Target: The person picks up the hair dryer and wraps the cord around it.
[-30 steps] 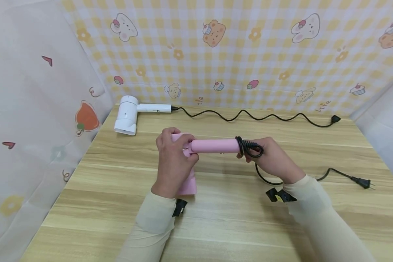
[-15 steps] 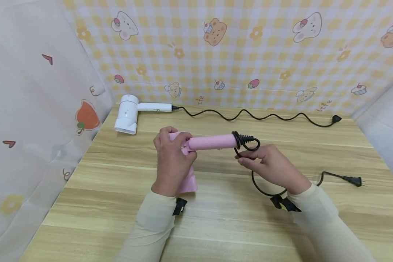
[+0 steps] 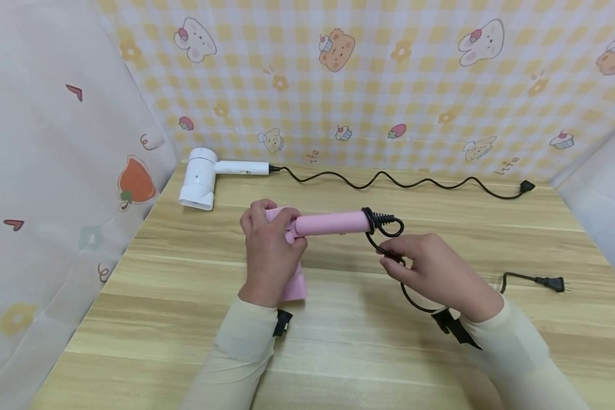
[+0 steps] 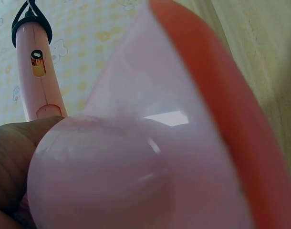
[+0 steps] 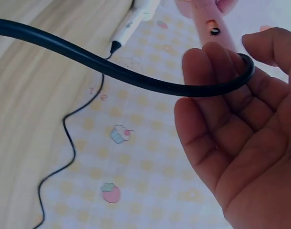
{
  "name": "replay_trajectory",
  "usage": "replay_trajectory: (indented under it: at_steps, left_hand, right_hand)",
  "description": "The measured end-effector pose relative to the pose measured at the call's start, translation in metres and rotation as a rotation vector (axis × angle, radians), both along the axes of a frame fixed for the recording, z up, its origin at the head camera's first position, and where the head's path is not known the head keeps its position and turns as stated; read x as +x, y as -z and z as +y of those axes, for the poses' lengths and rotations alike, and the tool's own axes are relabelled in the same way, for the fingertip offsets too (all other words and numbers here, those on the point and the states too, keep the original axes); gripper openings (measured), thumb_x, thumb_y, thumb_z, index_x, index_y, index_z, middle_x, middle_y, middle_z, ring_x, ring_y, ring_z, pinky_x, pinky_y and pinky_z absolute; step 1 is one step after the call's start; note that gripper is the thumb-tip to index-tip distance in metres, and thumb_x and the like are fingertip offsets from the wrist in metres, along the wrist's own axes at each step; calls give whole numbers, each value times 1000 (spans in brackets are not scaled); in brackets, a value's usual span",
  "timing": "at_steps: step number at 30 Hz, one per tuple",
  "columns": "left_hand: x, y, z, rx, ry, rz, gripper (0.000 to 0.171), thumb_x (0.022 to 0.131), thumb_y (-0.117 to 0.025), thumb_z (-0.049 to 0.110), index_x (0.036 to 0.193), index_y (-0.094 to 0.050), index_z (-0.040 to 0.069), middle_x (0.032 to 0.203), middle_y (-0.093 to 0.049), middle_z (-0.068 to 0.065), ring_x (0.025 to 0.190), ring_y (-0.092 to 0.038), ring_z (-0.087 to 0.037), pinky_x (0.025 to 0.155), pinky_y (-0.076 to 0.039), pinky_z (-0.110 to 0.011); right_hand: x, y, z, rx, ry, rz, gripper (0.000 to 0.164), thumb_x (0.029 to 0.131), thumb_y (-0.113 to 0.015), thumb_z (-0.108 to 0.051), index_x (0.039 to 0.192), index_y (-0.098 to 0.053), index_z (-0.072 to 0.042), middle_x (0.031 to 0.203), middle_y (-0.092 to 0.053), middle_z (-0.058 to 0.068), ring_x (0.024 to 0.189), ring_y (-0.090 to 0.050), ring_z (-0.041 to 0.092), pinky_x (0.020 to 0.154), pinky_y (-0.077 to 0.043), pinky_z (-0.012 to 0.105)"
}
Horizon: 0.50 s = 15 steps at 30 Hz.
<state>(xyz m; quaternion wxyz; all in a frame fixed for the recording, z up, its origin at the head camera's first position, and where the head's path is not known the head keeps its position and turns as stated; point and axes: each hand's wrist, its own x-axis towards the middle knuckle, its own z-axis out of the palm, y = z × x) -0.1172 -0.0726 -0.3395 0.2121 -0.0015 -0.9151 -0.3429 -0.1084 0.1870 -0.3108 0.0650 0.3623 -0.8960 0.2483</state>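
Note:
A pink hair dryer is gripped at its head by my left hand, fingers over the top and thumb near the handle joint. Its handle points right. Turns of its black cord wrap the handle's end, with a small loop sticking out. Below that end, my right hand holds the cord between thumb and fingers. In the right wrist view the cord bends across the curled fingers. The left wrist view shows the dryer's head up close; much of the left hand is hidden there.
A white hair dryer lies at the back left of the wooden table. Its wavy black cord stretches right to a plug. The pink dryer's two-pin plug lies at the right. A patterned cloth hangs behind.
My right hand has moved from the handle's end down and right, drawing a length of cord off it. The pink dryer's plug has slid left. The left hand keeps its grip, shifting slightly.

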Motion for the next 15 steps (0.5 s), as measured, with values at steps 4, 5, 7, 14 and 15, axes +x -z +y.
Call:
replay_trajectory:
  at_steps: [4,5,7,14,15]
  left_hand:
    - [0,2,0,-17,2,19,37,65,-80,8,99,-68,17,119,-36,-8,118,-25,-32,83,-40,-48]
    - [0,2,0,-21,2,23,37,65,-80,8,99,-68,17,119,-36,-9,118,-25,-32,84,-39,-48]
    - [0,2,0,-27,3,29,37,65,-79,8,99,-68,17,119,-37,-9,118,-25,-32,83,-39,-48]
    - [0,2,1,-39,14,36,36,65,-79,9,98,-68,18,120,-37,-9,118,-25,-33,84,-40,-48]
    - [0,2,1,-43,17,37,36,65,-79,9,98,-68,18,120,-37,-9,119,-25,-33,84,-40,-48]
  right_hand:
    - [2,-7,-2,14,-10,72,14,82,-62,-9,93,-67,-16,76,-57,-17,62,-48,-2,58,-44,22]
    - [2,-9,-2,15,-16,91,16,81,-61,-8,93,-67,-15,77,-57,-17,63,-48,-2,58,-44,22]
    - [3,-13,-3,11,-24,116,18,80,-60,-5,94,-67,-13,77,-57,-16,64,-48,-1,58,-43,22]
    - [3,-30,-4,-38,-29,167,22,81,-57,-2,96,-66,-15,78,-54,-13,54,-37,2,51,-33,14]
    - [2,-33,-4,-49,-30,169,22,82,-57,-2,96,-66,-16,78,-54,-14,55,-37,1,50,-32,14]
